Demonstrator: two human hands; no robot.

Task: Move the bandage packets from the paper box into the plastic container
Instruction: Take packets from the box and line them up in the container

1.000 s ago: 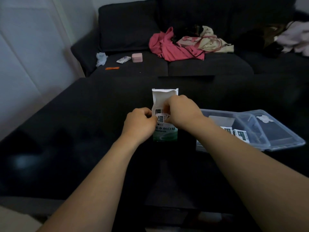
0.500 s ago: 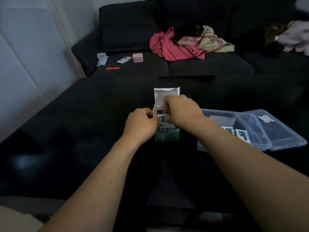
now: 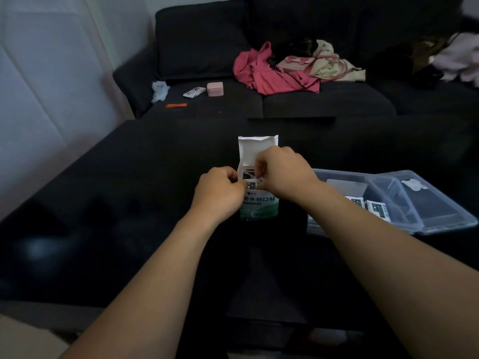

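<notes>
A white and green paper box (image 3: 260, 207) stands upright on the dark table, its top flap (image 3: 255, 150) open. My left hand (image 3: 220, 193) grips the box's left side. My right hand (image 3: 286, 176) has its fingers pinched on bandage packets (image 3: 249, 183) sticking out of the box's mouth. To the right lies a clear plastic container (image 3: 337, 177) with its lid (image 3: 440, 203) folded open; two bandage packets (image 3: 373, 207) lie inside it, partly hidden by my right forearm.
A dark sofa behind the table carries a pink garment (image 3: 272, 71), a beige bag (image 3: 326, 63), a small pink case (image 3: 215, 88), a white packet (image 3: 194, 92), an orange strip (image 3: 176, 105) and crumpled white plastic (image 3: 158, 90). A white wall (image 3: 51, 73) is at left.
My right hand's fingers have dug a little further into the box's mouth, and the packets have shifted slightly. The box and left hand stay almost still.
</notes>
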